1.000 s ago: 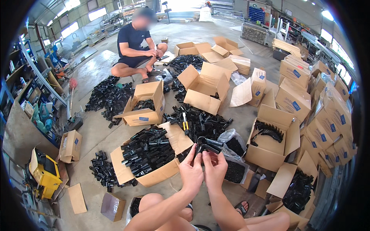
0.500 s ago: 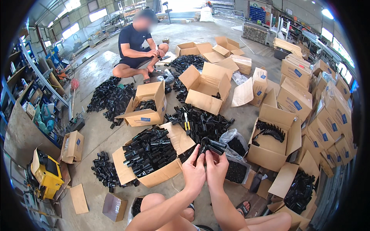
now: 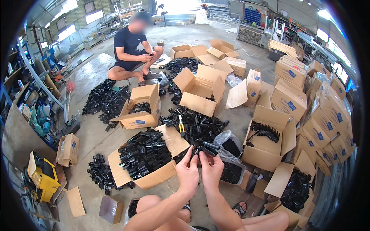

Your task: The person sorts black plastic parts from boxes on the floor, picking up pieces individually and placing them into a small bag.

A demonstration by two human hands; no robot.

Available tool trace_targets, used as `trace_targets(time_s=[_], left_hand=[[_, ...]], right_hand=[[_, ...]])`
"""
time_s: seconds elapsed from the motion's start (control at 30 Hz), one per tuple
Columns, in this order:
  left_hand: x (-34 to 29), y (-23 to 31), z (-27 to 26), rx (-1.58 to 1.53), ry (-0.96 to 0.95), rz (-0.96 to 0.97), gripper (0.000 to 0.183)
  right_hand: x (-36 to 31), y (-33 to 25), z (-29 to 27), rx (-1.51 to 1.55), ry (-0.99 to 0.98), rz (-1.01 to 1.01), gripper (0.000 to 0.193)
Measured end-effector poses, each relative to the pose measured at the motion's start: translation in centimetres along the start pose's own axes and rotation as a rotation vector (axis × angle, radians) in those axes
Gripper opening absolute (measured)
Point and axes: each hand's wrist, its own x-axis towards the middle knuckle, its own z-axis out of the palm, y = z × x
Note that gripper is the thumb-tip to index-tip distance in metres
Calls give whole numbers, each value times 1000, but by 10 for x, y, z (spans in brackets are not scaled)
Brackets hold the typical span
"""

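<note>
Both my hands are closed on one black tubular fitting [image 3: 207,147], held up in front of me with the thumbs side by side. My left hand [image 3: 187,171] grips its left end, and my right hand [image 3: 211,169] its right side; the fingers partly cover it. Just beyond lies a loose pile of similar black fittings [image 3: 204,125], with a yellow-handled tool [image 3: 181,124] resting on top. To the left, an open carton [image 3: 157,176] is heaped with more fittings. Small black parts fill a clear plastic bag [image 3: 230,147] and a lined box [image 3: 231,171] right of my hands.
Across the piles a person [image 3: 133,48] sits cross-legged, handling a small dark piece. Open cartons [image 3: 266,154] stand at right, before stacked closed cartons [image 3: 323,125]. Another black pile [image 3: 101,171] lies left. A yellow machine [image 3: 43,179] stands far left. My sandalled foot [image 3: 239,208] is below.
The whole view has shifted slightly. My hands still grip the fitting, which is turned a little. The person opposite has lowered one hand and raised the other slightly.
</note>
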Motion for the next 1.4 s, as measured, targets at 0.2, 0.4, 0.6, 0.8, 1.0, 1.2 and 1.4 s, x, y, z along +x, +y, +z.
trace_targets(time_s=[0.2, 0.4, 0.6, 0.8, 1.0, 1.2, 1.4], left_hand=[[0, 1, -3, 122, 14, 23, 42], [-1, 5, -2, 67, 0, 2, 42], [-11, 11, 0, 62, -32, -60, 43], [-12, -2, -2, 120, -99, -64, 46], [-13, 4, 0, 112, -161, -72, 49], [-16, 6, 0, 62, -247, -194, 54], [-14, 4, -6, -29, -248, -380, 57]], right_hand=[[-5, 2, -1, -25, 22, 6, 22], [-5, -11, 1, 1, -4, 9, 21], [-2, -12, -10, 100, 11, 29, 26], [1, -24, -19, 130, 45, 142, 25], [6, -24, -30, 94, 78, 203, 25], [10, -19, -42, 72, 105, 221, 25], [9, -18, -49, -42, 47, 215, 28]])
